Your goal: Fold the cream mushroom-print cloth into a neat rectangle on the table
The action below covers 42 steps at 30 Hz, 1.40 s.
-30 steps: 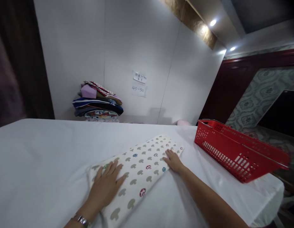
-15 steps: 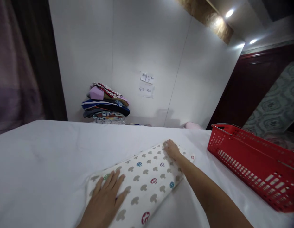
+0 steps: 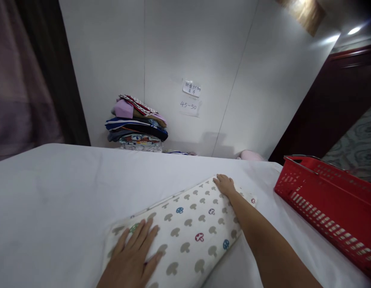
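Observation:
A folded white cloth (image 3: 188, 224) printed with beige mushrooms and a few coloured ones lies slantwise on the white-covered table (image 3: 68, 192). My left hand (image 3: 131, 256) rests flat on its near left end, fingers spread. At the far right end, my right hand (image 3: 225, 185) lies palm down on the cloth near its far edge, fingers stretched out. Neither hand grips anything. The cloth's nearest corner runs out of view at the bottom.
A red plastic basket (image 3: 326, 200) with metal handles stands at the table's right. Behind the far edge rises a stack of folded fabrics (image 3: 137, 124) against the white wall. Handwritten paper signs (image 3: 190, 98) hang there, and a pink item (image 3: 251, 155) shows at the back right.
The view has shifted slightly, so the basket appears farther right. Both hands stay flat on the cloth in nearly the same places.

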Each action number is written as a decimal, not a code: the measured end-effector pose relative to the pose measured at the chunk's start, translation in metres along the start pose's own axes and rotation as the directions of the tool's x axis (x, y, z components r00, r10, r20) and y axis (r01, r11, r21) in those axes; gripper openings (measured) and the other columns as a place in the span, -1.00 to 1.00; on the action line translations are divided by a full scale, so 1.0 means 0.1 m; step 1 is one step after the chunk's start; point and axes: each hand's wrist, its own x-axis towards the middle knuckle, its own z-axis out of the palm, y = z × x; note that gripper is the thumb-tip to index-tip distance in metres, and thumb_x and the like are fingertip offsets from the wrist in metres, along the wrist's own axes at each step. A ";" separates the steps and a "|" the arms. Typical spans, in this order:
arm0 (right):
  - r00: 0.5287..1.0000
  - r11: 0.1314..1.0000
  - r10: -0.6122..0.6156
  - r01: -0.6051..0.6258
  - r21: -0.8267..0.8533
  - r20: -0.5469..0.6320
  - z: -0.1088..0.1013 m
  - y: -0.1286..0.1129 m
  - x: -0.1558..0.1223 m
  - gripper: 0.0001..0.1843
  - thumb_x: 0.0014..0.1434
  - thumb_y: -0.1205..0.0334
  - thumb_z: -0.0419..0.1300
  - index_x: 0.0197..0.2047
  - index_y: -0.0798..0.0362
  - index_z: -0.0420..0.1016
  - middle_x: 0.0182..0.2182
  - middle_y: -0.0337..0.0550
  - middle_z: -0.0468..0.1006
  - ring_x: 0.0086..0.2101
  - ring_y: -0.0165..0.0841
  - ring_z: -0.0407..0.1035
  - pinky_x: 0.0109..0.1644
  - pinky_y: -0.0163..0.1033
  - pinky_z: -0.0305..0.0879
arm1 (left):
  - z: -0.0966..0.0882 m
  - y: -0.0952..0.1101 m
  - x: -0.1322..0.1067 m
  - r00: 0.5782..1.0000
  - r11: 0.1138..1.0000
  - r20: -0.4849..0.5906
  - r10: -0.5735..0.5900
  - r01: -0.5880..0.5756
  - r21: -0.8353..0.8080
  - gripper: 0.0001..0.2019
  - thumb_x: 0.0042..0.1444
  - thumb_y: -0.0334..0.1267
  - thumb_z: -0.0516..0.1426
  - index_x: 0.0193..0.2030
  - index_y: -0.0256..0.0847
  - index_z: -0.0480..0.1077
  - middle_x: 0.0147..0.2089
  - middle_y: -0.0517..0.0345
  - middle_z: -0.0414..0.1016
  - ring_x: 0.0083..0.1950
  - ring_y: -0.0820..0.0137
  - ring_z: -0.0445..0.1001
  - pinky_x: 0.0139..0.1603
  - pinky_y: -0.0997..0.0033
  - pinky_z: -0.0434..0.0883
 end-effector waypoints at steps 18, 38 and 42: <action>0.992 0.995 0.095 -0.096 0.001 0.085 0.03 0.19 -0.03 -0.44 0.28 -0.03 -0.27 0.29 -0.06 0.01 0.31 -0.16 -0.05 0.26 -0.25 -0.19 0.22 0.07 -0.15 | -0.04 0.05 0.00 1.000 0.998 -0.017 -0.018 0.017 -0.053 -0.45 0.16 0.14 -0.09 0.26 0.05 0.12 0.32 0.25 0.05 0.32 0.13 0.07 0.30 -0.06 -0.01; 0.994 0.994 0.069 -0.062 -0.087 0.081 -0.09 0.45 -0.41 -0.48 0.29 0.07 -0.19 0.29 -0.02 0.04 0.31 -0.08 -0.08 0.28 -0.23 -0.26 0.25 0.06 -0.24 | -0.04 0.05 0.00 0.999 0.998 -0.038 -0.012 0.010 -0.061 -0.45 0.17 0.13 -0.10 0.26 0.03 0.14 0.33 0.22 0.03 0.32 0.13 0.07 0.31 -0.06 -0.04; 0.990 0.995 0.090 -0.085 -0.056 0.105 -0.02 0.53 -0.36 -0.41 0.29 -0.01 -0.24 0.31 0.05 -0.04 0.30 -0.07 -0.02 0.26 -0.28 -0.14 0.24 -0.03 -0.12 | -0.07 0.06 0.01 1.000 0.999 0.002 -0.012 0.012 -0.036 -0.45 0.16 0.13 -0.10 0.27 0.04 0.12 0.33 0.23 0.02 0.33 0.14 0.04 0.31 -0.05 -0.05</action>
